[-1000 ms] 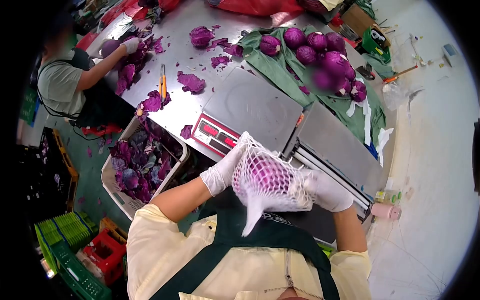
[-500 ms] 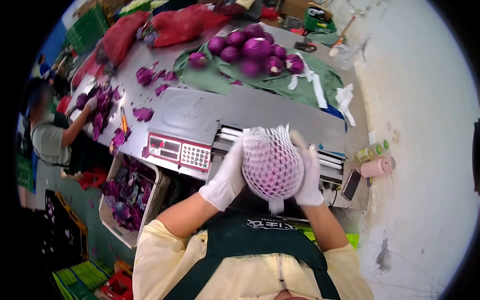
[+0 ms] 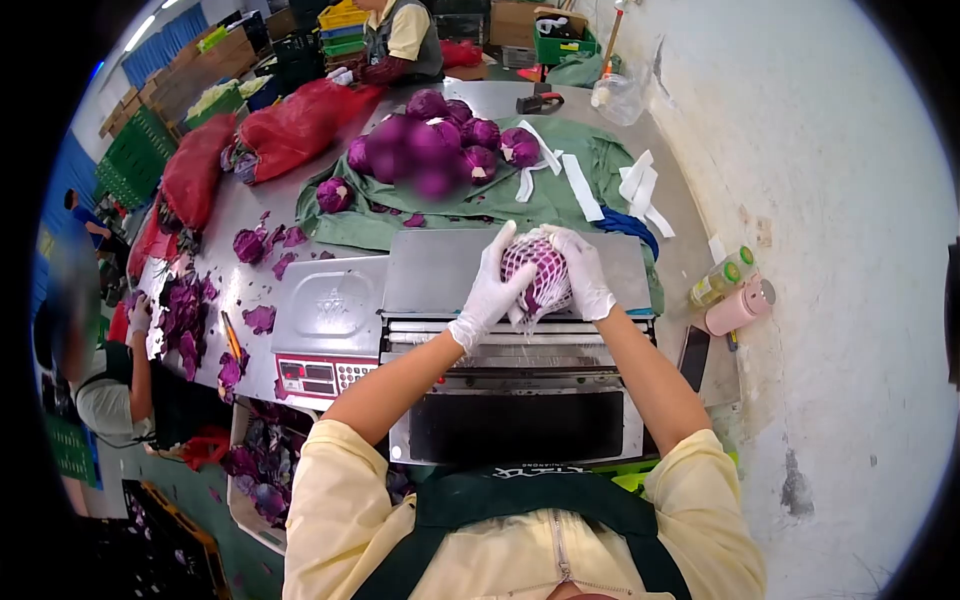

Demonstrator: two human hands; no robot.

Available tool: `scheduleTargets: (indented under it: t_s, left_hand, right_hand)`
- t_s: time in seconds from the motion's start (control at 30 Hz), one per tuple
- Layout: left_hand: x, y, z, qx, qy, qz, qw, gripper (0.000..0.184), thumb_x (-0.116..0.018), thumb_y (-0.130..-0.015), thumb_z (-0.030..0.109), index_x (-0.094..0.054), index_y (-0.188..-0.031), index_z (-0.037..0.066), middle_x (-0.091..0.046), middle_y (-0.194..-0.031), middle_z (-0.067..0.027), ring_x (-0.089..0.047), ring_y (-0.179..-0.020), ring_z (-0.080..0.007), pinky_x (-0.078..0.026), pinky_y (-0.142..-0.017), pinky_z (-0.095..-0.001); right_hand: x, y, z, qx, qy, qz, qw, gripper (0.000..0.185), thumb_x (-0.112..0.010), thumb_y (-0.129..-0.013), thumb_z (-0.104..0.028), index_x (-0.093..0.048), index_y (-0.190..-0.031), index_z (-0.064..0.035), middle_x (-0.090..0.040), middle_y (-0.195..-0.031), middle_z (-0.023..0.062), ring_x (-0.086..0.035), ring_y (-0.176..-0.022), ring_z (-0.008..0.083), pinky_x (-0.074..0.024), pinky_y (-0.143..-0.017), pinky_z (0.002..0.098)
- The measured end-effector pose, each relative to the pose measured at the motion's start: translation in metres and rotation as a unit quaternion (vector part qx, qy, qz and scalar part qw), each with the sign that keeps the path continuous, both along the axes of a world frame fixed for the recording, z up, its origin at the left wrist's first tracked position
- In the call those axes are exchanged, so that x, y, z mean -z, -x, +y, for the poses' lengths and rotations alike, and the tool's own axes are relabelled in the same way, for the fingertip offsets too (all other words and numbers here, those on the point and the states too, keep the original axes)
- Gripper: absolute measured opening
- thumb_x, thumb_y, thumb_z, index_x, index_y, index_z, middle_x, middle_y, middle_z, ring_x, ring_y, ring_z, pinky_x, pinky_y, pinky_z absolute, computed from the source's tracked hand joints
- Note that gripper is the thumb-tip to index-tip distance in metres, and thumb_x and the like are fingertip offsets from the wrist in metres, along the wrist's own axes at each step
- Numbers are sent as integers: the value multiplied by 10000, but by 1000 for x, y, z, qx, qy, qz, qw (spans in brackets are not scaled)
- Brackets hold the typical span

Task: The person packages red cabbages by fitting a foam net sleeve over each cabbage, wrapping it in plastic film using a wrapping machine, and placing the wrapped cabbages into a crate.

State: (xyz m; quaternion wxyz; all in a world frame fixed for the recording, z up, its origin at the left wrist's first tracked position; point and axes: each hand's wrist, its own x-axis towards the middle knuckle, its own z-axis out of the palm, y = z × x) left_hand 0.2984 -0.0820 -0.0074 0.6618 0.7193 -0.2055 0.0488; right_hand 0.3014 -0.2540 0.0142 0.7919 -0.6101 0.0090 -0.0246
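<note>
A purple cabbage in a white foam net (image 3: 541, 283) is held between my two white-gloved hands. My left hand (image 3: 492, 291) wraps its left side, thumb across the front. My right hand (image 3: 584, 274) is closed round the right side, its fingertips partly hidden behind the net. Beneath and in front of the cabbage lies a wrapping machine (image 3: 420, 270) with a flat metal top, rollers and a dark front panel. To its left stands a scale (image 3: 330, 305) with a red-framed keypad.
Several bare purple cabbages (image 3: 480, 134) rest on a green cloth (image 3: 595, 172) at the back. Red mesh sacks (image 3: 300, 128) lie left of them. A pink bottle (image 3: 738, 306) and a phone (image 3: 694, 358) are at the right. A co-worker (image 3: 110, 390) stands at the left beside a leaf-filled crate (image 3: 240, 425).
Both hands have moved the netted cabbage forward, away from my body, and over the wrapping machine. My view has tilted up, bringing another person at the back into sight.
</note>
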Motion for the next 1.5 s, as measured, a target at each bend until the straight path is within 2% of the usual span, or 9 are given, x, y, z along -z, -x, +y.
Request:
scheduleTargets:
  t_s: [0.2,0.47,0.73,0.9,1.0,1.1,1.27,1.4,1.5]
  left_hand:
    - [-40,16,28,3,-246,-191,950,636,-792,-697,274,-577,-1280,137,-430,-1380,-239,-403,-1309,-348,-362,-1062,-372]
    - [-53,33,48,87,27,28,995,302,-617,-882,23,-659,-1164,121,-687,-1047,-102,-665,-836,-135,-531,-724,-261]
    - [-66,32,176,142,-606,-317,716,566,-658,-799,132,-503,-1325,274,-603,-1118,-52,-654,-673,-212,-547,-534,-324]
    - [-45,34,137,190,-667,-358,625,490,-642,-803,142,-555,-1275,240,-563,-1200,-90,-666,-703,-235,-549,-553,-324]
    - [-6,34,125,160,-466,-407,769,345,-621,-844,147,-624,-1188,174,-619,-1125,-93,-673,-720,-217,-545,-590,-323]
    - [-36,75,130,98,-290,194,932,179,-540,-952,140,-636,-1057,31,-701,-951,-102,-676,-714,-147,-527,-641,-290]
    - [-78,78,144,66,21,-20,997,181,-519,-975,151,-535,-1038,-17,-688,-1022,-160,-695,-843,-222,-557,-782,-316]
    - [-117,11,109,103,-137,-178,969,736,-780,-759,289,-434,-1332,-17,-438,-1392,-259,-479,-1263,-340,-383,-1061,-390]
    - [-60,-26,80,173,-360,-221,890,1084,-864,-581,406,-312,-1443,46,-293,-1473,-278,-343,-1350,-395,-269,-1132,-417]
  right_hand:
    - [8,2,0,-12,187,-64,980,305,-543,-925,-167,-610,-1180,-14,-610,-1186,139,-562,-1101,206,-414,-982,309]
    - [-15,15,-12,13,304,-134,943,398,-596,-899,-307,-594,-1223,-76,-592,-1201,142,-527,-1159,280,-383,-1020,347]
    - [-60,95,-139,-203,835,-229,456,596,-745,-722,-326,-554,-1272,-198,-575,-1001,84,-572,-909,239,-482,-751,381]
    - [-13,94,-127,-270,760,-353,474,146,-545,-820,-203,-599,-954,-182,-572,-884,48,-609,-726,230,-516,-621,339]
    - [2,103,-104,-195,658,-315,656,77,-579,-830,-149,-586,-896,-109,-590,-874,81,-625,-773,257,-517,-621,378]
    - [-38,129,-97,-233,491,-11,839,79,-529,-907,-101,-549,-863,-38,-588,-793,121,-629,-689,256,-502,-609,348]
    - [-123,124,-88,-148,349,-40,925,15,-551,-865,-7,-547,-877,-16,-599,-792,116,-639,-656,186,-521,-648,282]
    - [-111,46,-86,21,301,-154,941,153,-541,-861,33,-595,-995,-18,-622,-899,163,-656,-781,209,-528,-725,287]
    - [-66,-10,-78,-126,626,-328,696,489,-496,-860,82,-475,-1323,-75,-569,-1179,236,-601,-1045,370,-487,-914,345]
